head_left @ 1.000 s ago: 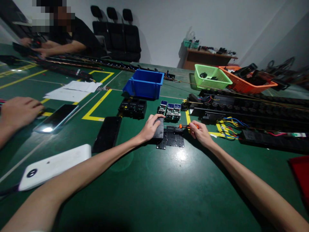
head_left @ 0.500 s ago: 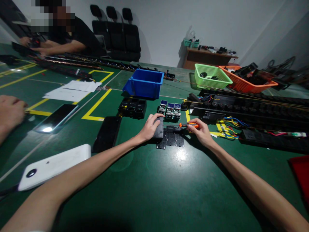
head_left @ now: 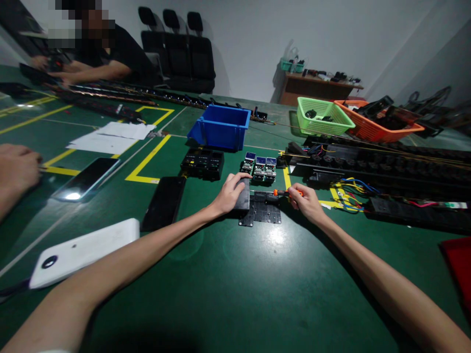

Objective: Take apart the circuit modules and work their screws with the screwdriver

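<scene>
My left hand (head_left: 231, 194) is closed over a dark grey box-like piece (head_left: 242, 197), holding it on the green table. In my right hand (head_left: 303, 198) is a screwdriver with an orange and black handle (head_left: 281, 192); its shaft points left at the side of the grey piece. Whether the tip touches a screw is too small to tell. Flat black plastic plates (head_left: 261, 210) lie just below the shaft. Behind them stand small circuit boards with blue-white screens (head_left: 264, 168). A black multi-part housing (head_left: 202, 163) sits to the left of these.
A blue bin (head_left: 221, 128) stands farther back. Black phone (head_left: 164, 202), white device (head_left: 84, 252) and another phone (head_left: 88, 178) lie left, near another person's hand (head_left: 16, 169). Long black assemblies with loose wires (head_left: 353, 193) and green (head_left: 322, 117) and orange baskets (head_left: 379, 122) are right.
My right hand's fingers have shifted and closed further round the screwdriver handle, its wrist turned slightly. My left hand and the grey piece have stayed in place.
</scene>
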Demonstrator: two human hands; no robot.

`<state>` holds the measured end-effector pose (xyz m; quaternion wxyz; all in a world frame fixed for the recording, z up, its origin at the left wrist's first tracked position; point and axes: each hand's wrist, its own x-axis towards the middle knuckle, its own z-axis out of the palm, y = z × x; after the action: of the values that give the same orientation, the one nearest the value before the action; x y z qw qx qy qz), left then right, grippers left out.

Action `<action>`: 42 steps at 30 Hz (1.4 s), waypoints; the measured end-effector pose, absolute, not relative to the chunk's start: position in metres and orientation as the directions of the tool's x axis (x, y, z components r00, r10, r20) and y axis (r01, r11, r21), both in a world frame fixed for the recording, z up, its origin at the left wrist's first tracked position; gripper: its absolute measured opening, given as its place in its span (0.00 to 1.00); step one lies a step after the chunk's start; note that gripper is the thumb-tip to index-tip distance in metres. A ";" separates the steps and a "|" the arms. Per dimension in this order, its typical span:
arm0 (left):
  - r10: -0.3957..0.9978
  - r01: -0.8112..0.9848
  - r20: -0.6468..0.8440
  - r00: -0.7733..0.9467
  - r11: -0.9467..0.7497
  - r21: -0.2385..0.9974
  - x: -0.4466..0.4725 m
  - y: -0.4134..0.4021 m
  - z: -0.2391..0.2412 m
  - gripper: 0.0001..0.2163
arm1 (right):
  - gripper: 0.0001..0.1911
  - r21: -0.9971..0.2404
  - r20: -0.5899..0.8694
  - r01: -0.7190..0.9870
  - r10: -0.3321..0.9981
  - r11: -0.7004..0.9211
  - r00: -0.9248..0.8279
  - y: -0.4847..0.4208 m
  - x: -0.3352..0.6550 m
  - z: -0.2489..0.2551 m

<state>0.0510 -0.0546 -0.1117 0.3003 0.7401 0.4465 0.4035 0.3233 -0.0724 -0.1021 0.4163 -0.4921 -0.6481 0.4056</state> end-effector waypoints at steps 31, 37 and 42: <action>0.902 0.409 0.335 0.274 -0.425 0.808 0.051 -0.054 -0.113 0.16 | 0.18 -0.935 0.149 0.301 0.978 0.187 -0.147 -0.071 0.324 -0.103; 0.899 0.398 0.336 0.280 -0.428 0.812 0.051 -0.054 -0.113 0.16 | 0.18 -0.935 0.132 0.307 0.977 0.178 -0.166 -0.071 0.324 -0.103; 0.900 0.393 0.336 0.276 -0.425 0.816 0.051 -0.054 -0.113 0.16 | 0.14 -0.918 0.230 0.284 0.955 0.276 -0.185 -0.070 0.327 -0.104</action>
<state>0.0508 -0.0535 -0.1133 0.3083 0.7369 0.4387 0.4116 0.3267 -0.0705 -0.1037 0.4382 -0.4641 -0.6677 0.3831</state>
